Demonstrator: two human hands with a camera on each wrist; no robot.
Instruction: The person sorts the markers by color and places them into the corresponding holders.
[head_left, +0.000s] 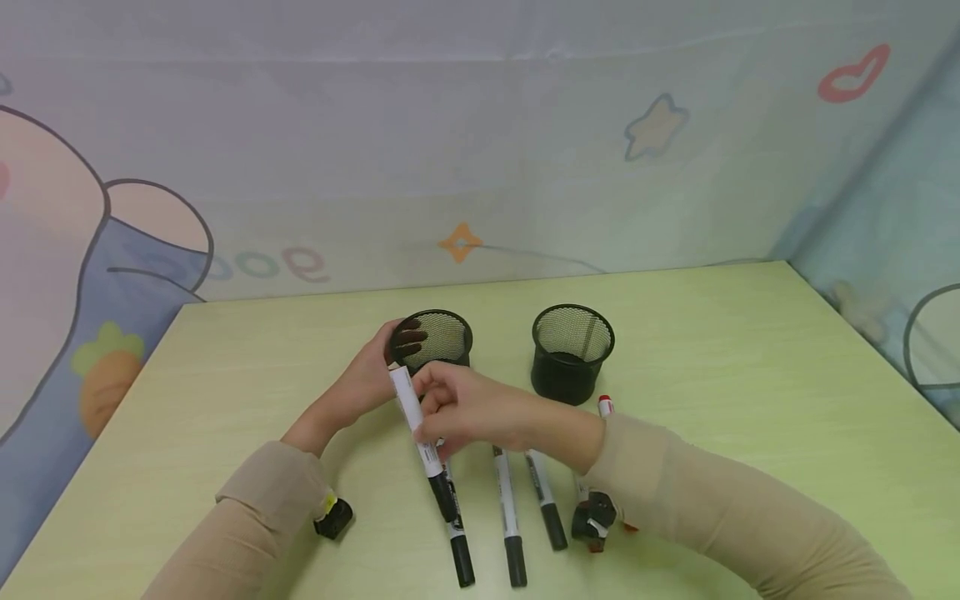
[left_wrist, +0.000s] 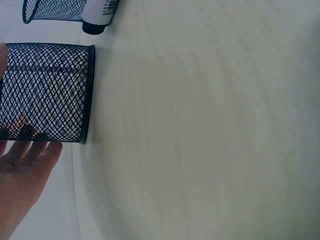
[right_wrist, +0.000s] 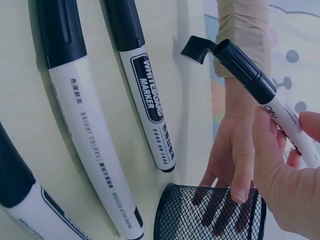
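My left hand (head_left: 366, 371) grips a black mesh pen holder (head_left: 444, 337), its fingers showing through the mesh on the left side. In the left wrist view that pen holder (left_wrist: 47, 95) sits between the thumb and fingers. My right hand (head_left: 476, 408) pinches a white whiteboard marker (head_left: 411, 404) with a black cap. The marker is tilted in front of the pen holder, cap end down toward me. In the right wrist view, the held marker (right_wrist: 290, 120) lies between thumb and fingertips, and the left hand (right_wrist: 232, 150) appears behind the pen holder (right_wrist: 210, 212).
A second black mesh pen holder (head_left: 566, 379) stands on the table (head_left: 720, 350) to the right. Several black-capped markers (head_left: 510, 517) lie before the hands. A red-ended marker (head_left: 604, 407) lies partly under the right forearm. A printed cloth (head_left: 525, 150) hangs behind.
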